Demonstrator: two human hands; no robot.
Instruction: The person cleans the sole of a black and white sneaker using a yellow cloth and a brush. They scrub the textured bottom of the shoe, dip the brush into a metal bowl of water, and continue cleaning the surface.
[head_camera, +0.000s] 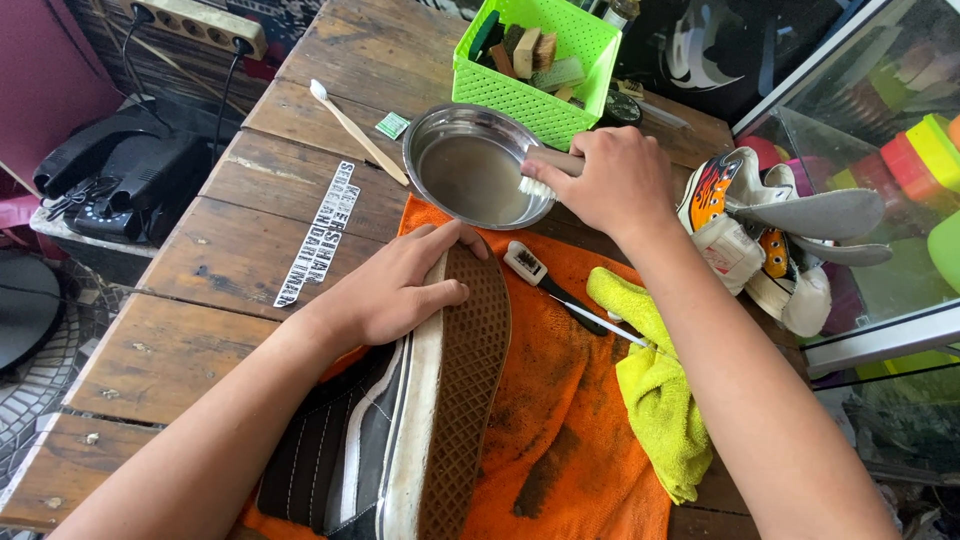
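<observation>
My left hand (395, 285) grips the toe end of a black sneaker (400, 430) that lies on its side, brown waffle sole facing right, on an orange cloth (560, 440). My right hand (610, 180) holds a wooden-handled brush (545, 172), its white bristles dipped over the rim of a round metal bowl (470, 165) with cloudy water in it.
A yellow cloth (655, 390) and a small dark brush (545, 280) lie on the orange cloth. A wooden toothbrush (355, 130) lies left of the bowl. A green basket (535, 60) of brushes stands behind. Other sneakers and insoles (780, 240) sit at right. A power strip (200, 22) sits far left.
</observation>
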